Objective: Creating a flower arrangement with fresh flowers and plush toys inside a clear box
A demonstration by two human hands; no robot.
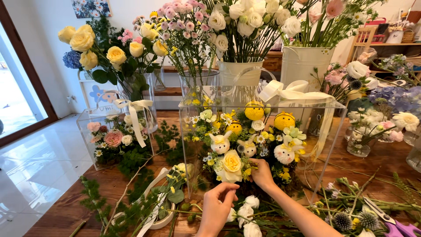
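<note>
Where the hands meet the arrangement: the work is seen at the front lower edge of the clear acrylic box, just behind both hands as viewed from the head camera.
Thing in hand: a cream-yellow rose is set at the front of the arrangement, its bloom facing the camera; its stem is hidden, so its long axis cannot be told.
Direction from hands: the rose lies up and slightly right of the left hand, and just left of the right hand.
Nearer hand: the right hand is placed beside the rose, touching or nearly touching the blooms next to it; the left hand is held a little below.
Left hand state: the fingers are pinched narrow, tips pointed up toward the rose; whether a stem is held cannot be told.
Right hand state: the fingers are curled into the flowers; what is gripped, if anything, is hidden.
Counts inside the box: two white bunny figures and one white fluffy figure are seen, with three round yellow chick-like balls.
Counts on the table: one smaller clear box of pink flowers at left, a cluster of about four white rosebuds below the hands, one pair of purple-handled scissors at right.
Ribbon: one cream bow is tied on the large box.
</note>
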